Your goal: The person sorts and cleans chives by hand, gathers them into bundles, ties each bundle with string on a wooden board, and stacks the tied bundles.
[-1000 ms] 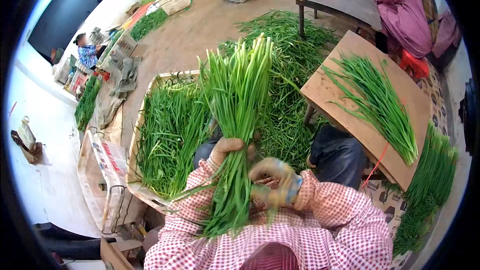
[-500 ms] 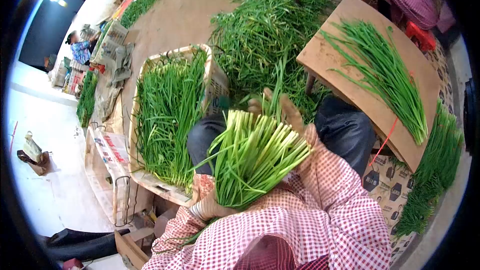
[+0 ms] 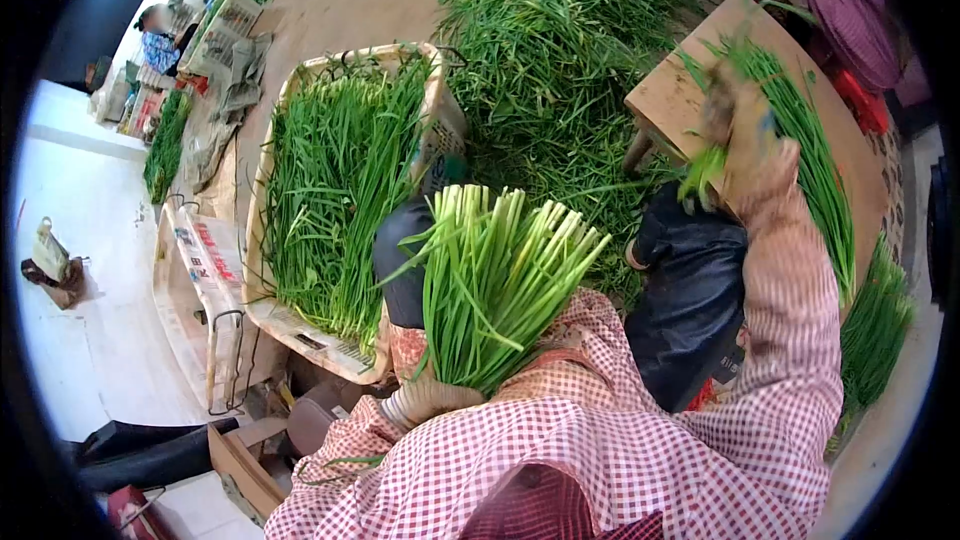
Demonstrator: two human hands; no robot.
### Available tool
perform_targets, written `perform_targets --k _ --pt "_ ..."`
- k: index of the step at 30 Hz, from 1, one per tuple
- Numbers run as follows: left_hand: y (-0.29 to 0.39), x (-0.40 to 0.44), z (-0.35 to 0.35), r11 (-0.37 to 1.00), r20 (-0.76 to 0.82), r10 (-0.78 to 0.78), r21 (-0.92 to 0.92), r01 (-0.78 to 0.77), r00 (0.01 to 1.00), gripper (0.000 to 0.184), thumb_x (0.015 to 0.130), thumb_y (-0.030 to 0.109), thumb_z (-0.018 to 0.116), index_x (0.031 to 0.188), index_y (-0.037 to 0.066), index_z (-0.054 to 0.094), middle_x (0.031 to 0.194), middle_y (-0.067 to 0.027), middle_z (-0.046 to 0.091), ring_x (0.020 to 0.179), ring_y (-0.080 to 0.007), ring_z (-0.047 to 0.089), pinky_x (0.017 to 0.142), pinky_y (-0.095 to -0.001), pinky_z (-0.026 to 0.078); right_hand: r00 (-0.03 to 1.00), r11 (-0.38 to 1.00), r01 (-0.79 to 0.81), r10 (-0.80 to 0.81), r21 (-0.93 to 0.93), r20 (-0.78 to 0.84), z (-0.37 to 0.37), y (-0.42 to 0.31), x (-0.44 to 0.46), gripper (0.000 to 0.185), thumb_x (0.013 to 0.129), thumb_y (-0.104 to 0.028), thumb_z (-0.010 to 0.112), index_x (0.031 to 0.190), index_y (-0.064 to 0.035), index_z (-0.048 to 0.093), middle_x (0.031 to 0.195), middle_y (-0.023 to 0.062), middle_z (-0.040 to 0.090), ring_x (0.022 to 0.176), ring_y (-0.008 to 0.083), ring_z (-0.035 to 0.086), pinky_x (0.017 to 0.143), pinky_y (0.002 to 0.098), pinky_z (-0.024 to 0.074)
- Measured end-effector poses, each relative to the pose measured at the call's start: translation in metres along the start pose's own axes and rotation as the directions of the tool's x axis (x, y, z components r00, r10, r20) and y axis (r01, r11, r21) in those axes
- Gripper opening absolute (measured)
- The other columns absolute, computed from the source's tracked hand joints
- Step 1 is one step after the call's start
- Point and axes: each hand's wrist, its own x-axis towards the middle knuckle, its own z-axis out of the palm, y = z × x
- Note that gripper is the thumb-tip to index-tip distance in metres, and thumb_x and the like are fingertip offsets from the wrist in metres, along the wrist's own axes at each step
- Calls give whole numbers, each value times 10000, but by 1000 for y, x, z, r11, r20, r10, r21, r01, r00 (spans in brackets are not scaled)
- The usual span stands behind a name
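My gloved left hand (image 3: 435, 403) is closed around a thick bunch of garlic chives (image 3: 500, 290), held against my checked smock with its pale cut ends up and fanned out. My right hand (image 3: 735, 130), also gloved, is smeared by motion over the near left edge of a wooden board (image 3: 850, 155). More garlic chives (image 3: 800, 130) lie on that board, partly behind the hand. A bit of green leaf (image 3: 705, 172) shows just below the right fingers; whether they grip it is unclear.
A white plastic crate (image 3: 262, 240) full of chives (image 3: 345, 190) stands at my left knee, beside another white crate (image 3: 195, 310). Loose leaves (image 3: 560, 70) are heaped on the floor ahead. Chives (image 3: 875, 340) lie at far right. A person (image 3: 160, 45) sits far left.
My right hand has moved from the top of the bunch, right and forward to the board. The left hand keeps its hold on the bunch. The view has shifted slightly.
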Motion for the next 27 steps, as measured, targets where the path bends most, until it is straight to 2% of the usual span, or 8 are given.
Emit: perform_targets --k 3,7,10,13,16,21,24,27 --pt "8 4 6 984 2 164 67 -163 987 681 660 60 832 1268 9 529 1171 -102 635 1039 -226 613 920 -384 495 874 802 166 150 -574 462 3 33 -59 500 825 -411 680 1092 -5 560 1011 135 634 874 176 607 709 272 488" --pt "-11 15 -8 874 -37 303 408 -262 952 783 628 11 829 1314 18 452 1157 -98 617 1025 -215 607 891 -370 513 777 598 40 486 -800 401 67 34 -128 747 753 -451 734 1283 5 470 1093 159 618 1060 244 595 866 363 487" --pt "-22 18 -11 879 -153 277 438 -186 949 873 581 78 878 1323 16 422 1154 -100 606 1060 -230 589 939 -376 487 767 577 204 408 -791 496 64 75 -122 712 798 -408 689 1324 12 458 1052 161 633 917 252 642 813 372 506" --pt "-27 18 -12 883 -184 362 381 -273 914 930 564 115 894 1342 18 394 1190 -109 584 1104 -242 566 978 -384 460 759 868 -143 405 -476 509 70 63 -112 508 877 -284 606 1284 6 515 958 109 643 734 183 625 713 304 502" --pt "-15 11 -7 918 -108 348 241 -315 931 918 597 111 883 1358 28 377 1225 -108 569 1131 -244 553 986 -389 450 916 893 -375 398 -250 46 48 74 -60 315 934 -249 570 1169 -39 577 809 67 628 670 175 583 578 279 474" --pt "-7 16 -9 868 -9 349 381 -319 937 889 618 107 871 1358 30 383 1222 -101 574 1111 -232 558 965 -385 459 785 984 177 -130 -17 606 8 73 -44 338 892 -235 633 1179 -73 555 956 99 666 832 220 639 674 310 513" --pt "0 19 -6 837 38 353 432 -334 935 858 624 92 858 1346 26 400 1215 -97 578 1100 -224 560 958 -382 460 617 667 428 278 -610 736 61 15 -79 359 881 -261 648 1173 -62 585 985 103 665 903 203 633 828 317 485" --pt "0 19 -5 811 77 386 446 -378 919 839 620 80 852 1334 24 416 1197 -97 587 1091 -222 565 953 -380 463 502 733 406 320 -545 804 70 29 -72 417 878 -261 647 1215 -31 560 1057 124 668 970 211 632 846 329 480"
